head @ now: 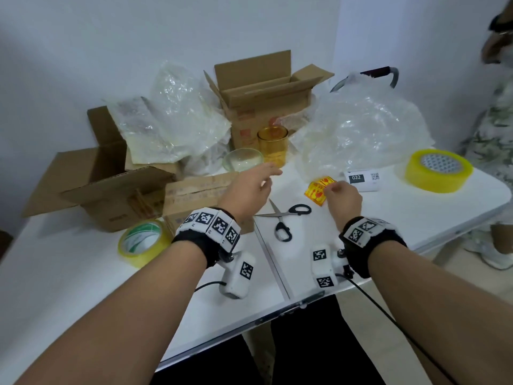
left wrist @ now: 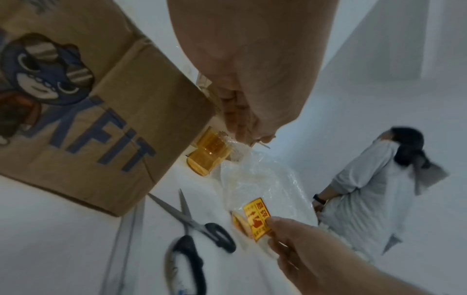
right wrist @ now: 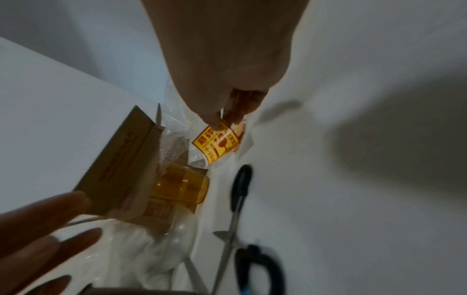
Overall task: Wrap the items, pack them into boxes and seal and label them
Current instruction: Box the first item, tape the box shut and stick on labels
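tape (head: 144, 241) sits nearest on the table (head: 83, 287), left of the scissors (head: 286, 218). right hand (head: 342, 202) pinches a yellow label (head: 319, 190) just beyond the scissors. left hand (head: 249, 190) hovers with fingers spread above a closed box (head: 194, 195). behind stand a bowl (head: 243, 159), amber cup (head: 272, 144) and open box (head: 263, 93).

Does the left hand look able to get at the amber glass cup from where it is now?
Probably yes. The left hand is open and holds nothing, its fingertips reaching just short of the amber glass cup. Only the clear glass bowl stands beside that path, left of the cup, and nothing covers the cup.
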`<state>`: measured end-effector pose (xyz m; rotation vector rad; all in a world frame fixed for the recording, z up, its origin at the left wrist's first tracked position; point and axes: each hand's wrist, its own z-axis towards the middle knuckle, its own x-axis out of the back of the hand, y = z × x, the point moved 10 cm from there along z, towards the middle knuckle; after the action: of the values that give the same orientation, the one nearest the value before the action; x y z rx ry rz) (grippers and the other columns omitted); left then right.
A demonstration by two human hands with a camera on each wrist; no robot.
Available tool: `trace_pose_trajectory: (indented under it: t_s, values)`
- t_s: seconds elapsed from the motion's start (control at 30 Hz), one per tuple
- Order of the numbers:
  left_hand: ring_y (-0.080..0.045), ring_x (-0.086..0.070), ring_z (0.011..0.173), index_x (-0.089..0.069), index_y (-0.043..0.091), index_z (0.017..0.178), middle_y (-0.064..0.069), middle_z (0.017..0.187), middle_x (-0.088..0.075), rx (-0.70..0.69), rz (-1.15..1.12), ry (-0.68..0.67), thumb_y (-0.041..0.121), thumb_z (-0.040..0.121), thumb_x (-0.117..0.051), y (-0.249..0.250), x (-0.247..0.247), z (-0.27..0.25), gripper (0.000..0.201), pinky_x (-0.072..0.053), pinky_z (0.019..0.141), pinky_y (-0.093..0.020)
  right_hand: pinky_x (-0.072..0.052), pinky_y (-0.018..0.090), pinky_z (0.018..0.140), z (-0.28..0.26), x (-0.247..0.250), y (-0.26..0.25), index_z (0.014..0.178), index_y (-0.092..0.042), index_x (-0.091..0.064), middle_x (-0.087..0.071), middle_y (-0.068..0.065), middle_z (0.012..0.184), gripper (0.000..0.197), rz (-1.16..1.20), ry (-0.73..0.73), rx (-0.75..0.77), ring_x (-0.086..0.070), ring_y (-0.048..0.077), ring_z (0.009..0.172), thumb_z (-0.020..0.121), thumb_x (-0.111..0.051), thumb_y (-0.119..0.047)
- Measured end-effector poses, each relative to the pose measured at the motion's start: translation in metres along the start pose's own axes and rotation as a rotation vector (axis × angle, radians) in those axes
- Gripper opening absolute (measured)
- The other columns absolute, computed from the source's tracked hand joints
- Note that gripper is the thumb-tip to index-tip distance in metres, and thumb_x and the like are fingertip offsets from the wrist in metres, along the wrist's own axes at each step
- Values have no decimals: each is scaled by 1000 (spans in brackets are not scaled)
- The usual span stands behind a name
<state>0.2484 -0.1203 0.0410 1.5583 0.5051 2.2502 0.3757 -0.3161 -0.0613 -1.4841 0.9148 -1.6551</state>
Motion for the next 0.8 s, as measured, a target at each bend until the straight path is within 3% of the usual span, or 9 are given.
trace_pose_trajectory:
  t_s: [0.07,0.13,0.2,0.3,0.4,0.47,0.57,0.73,0.8]
  values:
    - [2,-55,96,-64,29,124,19,117,-61,130,-124,64,15,99,-51,-14,13,-1,31,-43,81,-9,-51,33,73,-7,-5,-28,91,-6,-65,-69,11,81,12,225,-19,34,-68,19,73,89,-54,-12]
    - [3,-55,86,-65,30,121,20,112,-63,210,-231,87,16,98,-54,-27,22,0,29,-44,74,-11,-52,31,60,-16,-16,-61,88,-6,-61,-64,7,67,6,387,-108,64,-62,10,50,89,-55,-6]
    - [-1,-58,84,-67,31,115,14,115,-66,273,-374,118,15,97,-56,-42,33,-2,27,-50,77,-20,-52,25,56,-30,-27,-96,88,-7,-61,-64,8,69,7,435,-197,128,-63,12,52,89,-57,-2]
    - [-7,-61,92,-69,30,107,9,110,-69,382,-475,191,16,96,-59,-66,52,-13,21,-51,87,-27,-57,24,65,-53,-43,-139,90,-12,-62,-68,5,76,9,403,-297,247,-68,15,65,90,-59,-3]
    - [-8,-64,89,-72,23,103,6,100,-72,451,-556,274,17,94,-63,-84,74,-34,13,-50,78,-22,-53,16,57,-76,-61,-163,93,-9,-62,-66,6,81,8,433,-376,287,-64,9,61,91,-59,-2]
    - [-6,-64,80,-72,22,100,4,95,-73,459,-570,292,17,93,-65,-91,84,-48,11,-46,72,-20,-51,17,55,-90,-71,-174,95,-6,-63,-64,6,80,8,443,-415,313,-61,7,57,91,-59,-1]
    - [-1,-63,75,-74,20,101,4,93,-75,474,-546,306,21,91,-67,-102,95,-69,12,-45,70,-20,-57,24,62,-109,-86,-186,95,-9,-63,-65,3,81,8,383,-466,367,-61,7,58,91,-60,-3]
    - [-2,-61,71,-77,24,90,7,83,-74,486,-552,326,24,86,-73,-112,102,-95,6,-46,70,-24,-49,15,53,-128,-101,-198,90,-13,-62,-65,3,79,11,349,-507,397,-61,4,52,89,-62,-2]
    - [-3,-57,68,-77,24,90,8,79,-71,487,-518,333,24,86,-73,-116,103,-100,6,-46,69,-27,-51,18,54,-134,-106,-200,89,-13,-62,-66,5,79,11,349,-521,399,-64,7,53,90,-61,-2]
